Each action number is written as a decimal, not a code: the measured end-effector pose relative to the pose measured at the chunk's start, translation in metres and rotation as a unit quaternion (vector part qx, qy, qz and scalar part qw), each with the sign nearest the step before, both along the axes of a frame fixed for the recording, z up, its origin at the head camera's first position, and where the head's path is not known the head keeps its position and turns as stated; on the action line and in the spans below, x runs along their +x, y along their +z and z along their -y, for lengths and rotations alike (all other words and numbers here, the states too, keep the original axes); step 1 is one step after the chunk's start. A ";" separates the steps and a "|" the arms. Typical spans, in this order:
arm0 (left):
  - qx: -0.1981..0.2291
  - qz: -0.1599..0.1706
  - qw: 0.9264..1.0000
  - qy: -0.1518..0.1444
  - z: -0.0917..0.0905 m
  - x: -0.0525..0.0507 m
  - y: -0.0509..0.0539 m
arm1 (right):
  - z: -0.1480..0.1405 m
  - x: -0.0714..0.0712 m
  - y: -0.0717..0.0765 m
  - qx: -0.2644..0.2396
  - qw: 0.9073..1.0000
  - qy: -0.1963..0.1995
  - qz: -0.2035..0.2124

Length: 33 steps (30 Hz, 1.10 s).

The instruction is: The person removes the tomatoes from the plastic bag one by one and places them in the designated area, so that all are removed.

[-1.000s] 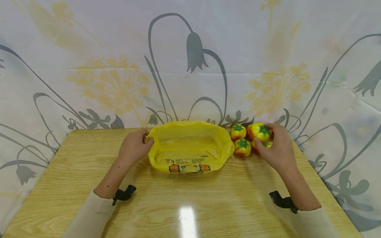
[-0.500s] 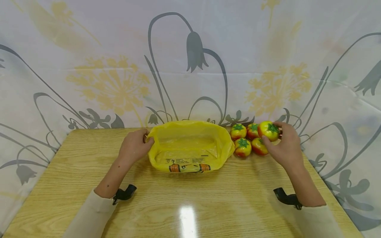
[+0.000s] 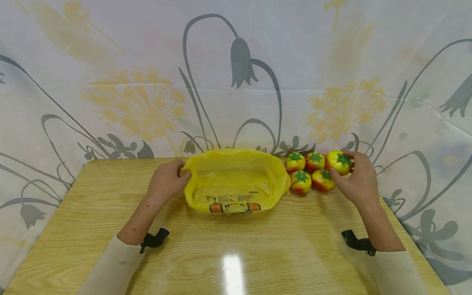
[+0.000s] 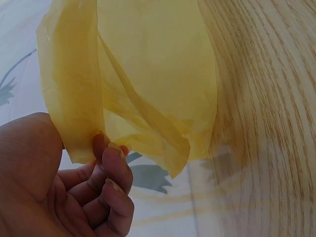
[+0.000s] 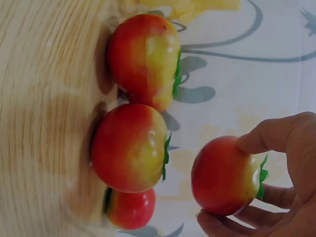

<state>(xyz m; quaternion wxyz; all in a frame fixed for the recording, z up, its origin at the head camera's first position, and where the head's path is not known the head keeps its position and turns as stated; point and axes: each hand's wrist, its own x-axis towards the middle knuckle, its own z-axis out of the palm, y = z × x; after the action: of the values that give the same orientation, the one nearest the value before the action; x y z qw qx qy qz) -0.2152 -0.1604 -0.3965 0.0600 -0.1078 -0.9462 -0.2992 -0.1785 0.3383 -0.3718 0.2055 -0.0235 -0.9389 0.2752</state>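
A yellow plastic bag [image 3: 232, 184] lies with its mouth wide, printed on the near side. At its left rim my left hand [image 3: 166, 180] pinches the film between thumb and fingers; the left wrist view shows the pinched edge of the bag [image 4: 148, 59]. My right hand [image 3: 355, 178] grips a red-and-yellow tomato [image 3: 337, 162] with a green leafy top. That tomato [image 5: 224, 175] hangs above the tabletop in the right wrist view. Several similar tomatoes [image 3: 300, 182] sit in two rows between the bag and my right hand.
A smaller red round thing [image 5: 131, 207] with a green end stands behind the tomatoes in the right wrist view. The wooden table [image 3: 228, 241] ends at a flower-patterned curtain [image 3: 236, 82] along the back. Black wrist mounts [image 3: 156, 239] stick out from both sleeves.
My right hand has lifted the tomato from over the others and carried it to the right, uncovering those beneath. The left hand and the bag stay where they were.
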 end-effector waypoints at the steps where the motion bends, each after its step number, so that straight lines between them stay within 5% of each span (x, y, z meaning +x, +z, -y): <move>1: 0.000 0.000 1.000 0.000 0.000 0.000 0.000 | -0.001 -0.001 -0.001 0.002 1.000 -0.002 0.003; 33: -0.006 0.001 1.000 -0.001 0.002 -0.002 0.000 | -0.045 -0.017 -0.029 0.005 0.993 -0.021 0.112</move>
<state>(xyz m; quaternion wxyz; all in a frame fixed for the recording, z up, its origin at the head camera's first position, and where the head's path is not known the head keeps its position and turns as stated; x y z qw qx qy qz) -0.2167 -0.1624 -0.3969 0.0581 -0.1085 -0.9479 -0.2940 -0.1951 0.3831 -0.4009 0.1049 -0.0727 -0.9565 0.2623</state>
